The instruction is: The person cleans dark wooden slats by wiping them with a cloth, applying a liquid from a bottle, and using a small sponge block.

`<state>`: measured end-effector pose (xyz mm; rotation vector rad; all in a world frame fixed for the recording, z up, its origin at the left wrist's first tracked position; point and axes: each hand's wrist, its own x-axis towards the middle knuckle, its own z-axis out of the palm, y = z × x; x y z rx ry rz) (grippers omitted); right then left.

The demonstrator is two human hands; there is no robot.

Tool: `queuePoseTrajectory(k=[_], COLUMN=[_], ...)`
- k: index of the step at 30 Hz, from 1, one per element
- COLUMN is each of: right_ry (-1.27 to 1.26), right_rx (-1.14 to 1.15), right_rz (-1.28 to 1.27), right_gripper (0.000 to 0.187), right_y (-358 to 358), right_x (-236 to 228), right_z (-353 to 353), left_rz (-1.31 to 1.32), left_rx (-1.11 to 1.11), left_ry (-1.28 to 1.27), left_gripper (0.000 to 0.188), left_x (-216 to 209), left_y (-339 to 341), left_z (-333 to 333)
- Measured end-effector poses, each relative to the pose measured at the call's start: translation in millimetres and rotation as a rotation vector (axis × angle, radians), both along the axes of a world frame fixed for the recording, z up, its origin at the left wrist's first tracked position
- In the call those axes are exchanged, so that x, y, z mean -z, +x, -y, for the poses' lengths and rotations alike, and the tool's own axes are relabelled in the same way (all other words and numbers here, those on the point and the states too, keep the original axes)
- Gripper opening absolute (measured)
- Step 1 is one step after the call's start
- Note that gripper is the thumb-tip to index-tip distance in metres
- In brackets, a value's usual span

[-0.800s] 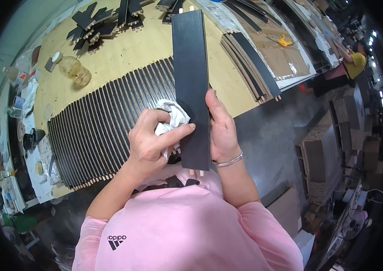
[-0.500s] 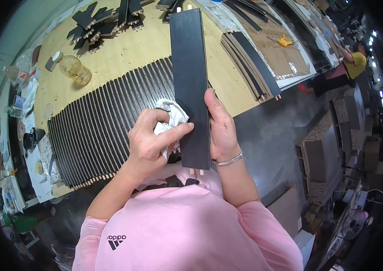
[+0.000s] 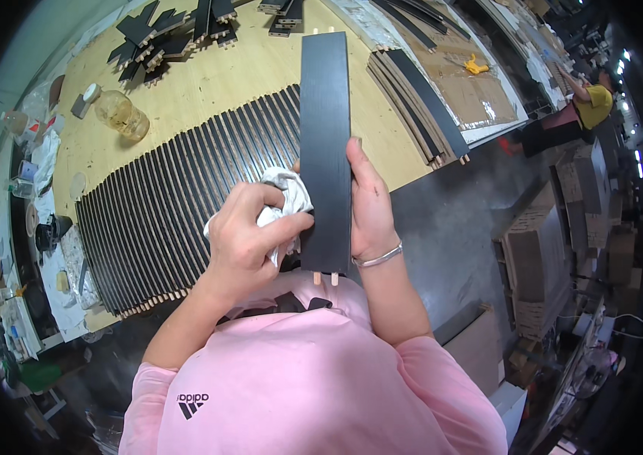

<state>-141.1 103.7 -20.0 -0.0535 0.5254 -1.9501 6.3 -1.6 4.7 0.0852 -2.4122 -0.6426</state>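
A black wooden slat point(image 3: 326, 144) with light dowel pegs at both ends stands lengthwise in front of me, its broad face up. Along its right edge my right hand point(image 3: 370, 205) grips it, thumb showing and the other fingers hidden behind. My left hand point(image 3: 245, 231) pinches a crumpled white cloth point(image 3: 285, 189) at the slat's left edge. To the left, a long row of black slats point(image 3: 185, 197) stands on edge, packed side by side on the pale wooden table point(image 3: 230, 76).
A jar of yellowish liquid point(image 3: 118, 114) stands beyond the row. Loose dowelled pieces point(image 3: 151, 45) are heaped at the far left. More slats point(image 3: 420, 106) lie at the right table edge, near a yellow-handled tool point(image 3: 475, 64). Stacked cardboard point(image 3: 537, 265) and a person point(image 3: 594, 106) are farther right.
The slat has tilted slightly and come a little nearer to me, its face now looking greyer. My left hand with the cloth has shifted slightly left, to the slat's edge.
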Motion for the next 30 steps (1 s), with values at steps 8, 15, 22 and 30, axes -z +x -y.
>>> queuePoseTrajectory(k=[8,15,22,30], right_ry=[0.106,0.180,0.128,0.061], right_rx=[0.069,0.121,0.122,0.106], right_rz=[-0.082,-0.124,-0.057,-0.021], right_gripper=[0.055,0.055,0.054,0.053], right_y=[-16.2,-18.3,-22.1,-21.6], right_x=[4.2,1.7,8.3,10.3], right_z=[0.6,2.6,3.1,5.6], left_rz=[0.031,0.064,0.042,0.012], left_rx=[0.211,0.210,0.241,0.211], left_ry=[-0.043,-0.049,0.045,0.126], left_gripper=[0.034,0.035,0.036,0.035], left_x=[-2.8,0.5,7.7,13.4], left_y=[6.4,2.2,2.3,3.2], left_z=[-11.7,-14.1,-15.0,-15.6])
